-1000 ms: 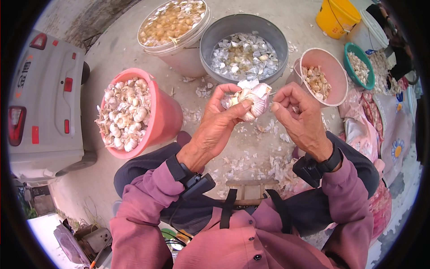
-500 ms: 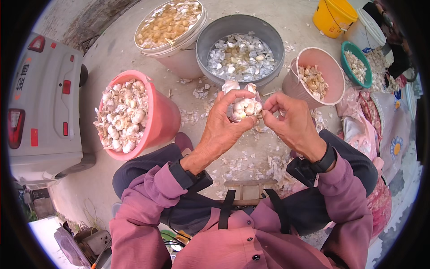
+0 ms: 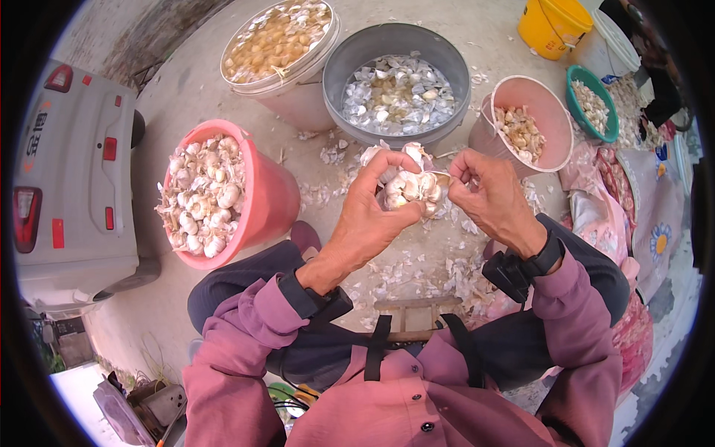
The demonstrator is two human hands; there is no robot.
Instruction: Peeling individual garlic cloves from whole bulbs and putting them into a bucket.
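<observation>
My left hand is closed round the garlic bulb, thumb below and forefinger above, its plump white cloves showing. More pale garlic shows behind the forefinger, partly hidden. Just right of the bulb, my right hand is pinched, thumb against forefinger, at the end of a thin strip of garlic skin that reaches back toward the bulb. Beyond both hands stands a grey tub with cloves and loose skins in liquid. A pink bucket heaped with whole garlic bulbs stands to the left.
Far left of the grey tub is a white bucket of cloves in brownish liquid. At right stand a pale pink bucket, a green basin and a yellow bucket. Skins litter the floor. A parked vehicle borders the left.
My right hand has moved slightly right, away from the bulb, drawing out the strip of skin. The left hand keeps its hold, with more of the cloves showing.
</observation>
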